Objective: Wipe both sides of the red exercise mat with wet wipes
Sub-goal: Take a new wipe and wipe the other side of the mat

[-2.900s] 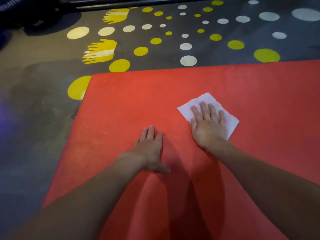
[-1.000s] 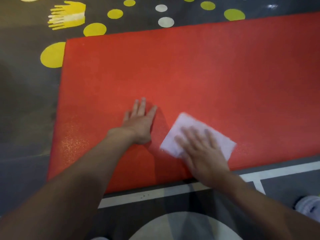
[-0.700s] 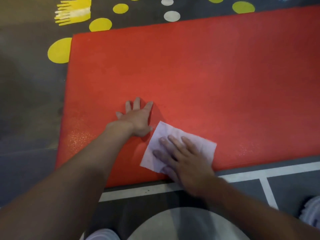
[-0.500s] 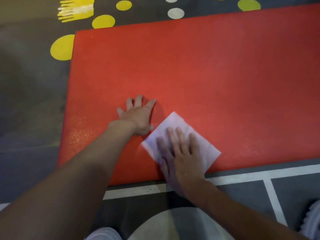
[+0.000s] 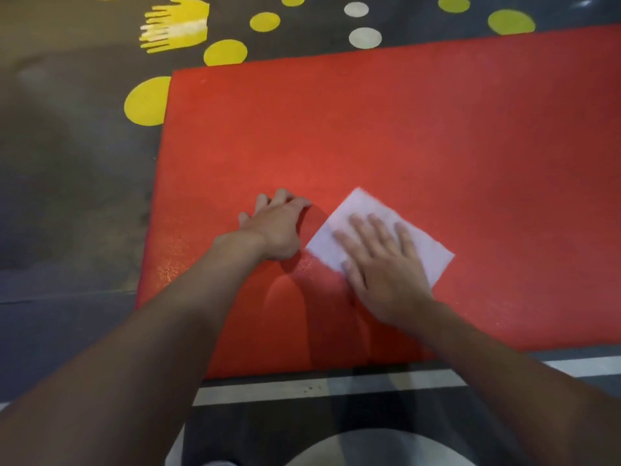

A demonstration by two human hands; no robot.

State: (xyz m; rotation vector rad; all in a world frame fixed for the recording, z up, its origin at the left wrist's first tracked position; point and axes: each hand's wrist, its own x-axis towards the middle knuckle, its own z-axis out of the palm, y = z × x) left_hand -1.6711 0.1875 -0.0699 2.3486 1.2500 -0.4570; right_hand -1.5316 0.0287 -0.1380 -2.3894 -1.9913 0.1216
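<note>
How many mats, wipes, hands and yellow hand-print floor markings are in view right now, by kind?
Red mat: 1
White wipe: 1
Hands: 2, the left hand resting on the mat, the right hand pressing the wipe
Yellow hand-print marking: 1
Total: 5

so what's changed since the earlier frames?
The right hand, flat on the wet wipe, swept it toward the near edge of the red mat, left up to the left hand, then slightly back right. Left hand stayed braced; nothing gripped or released.
</note>
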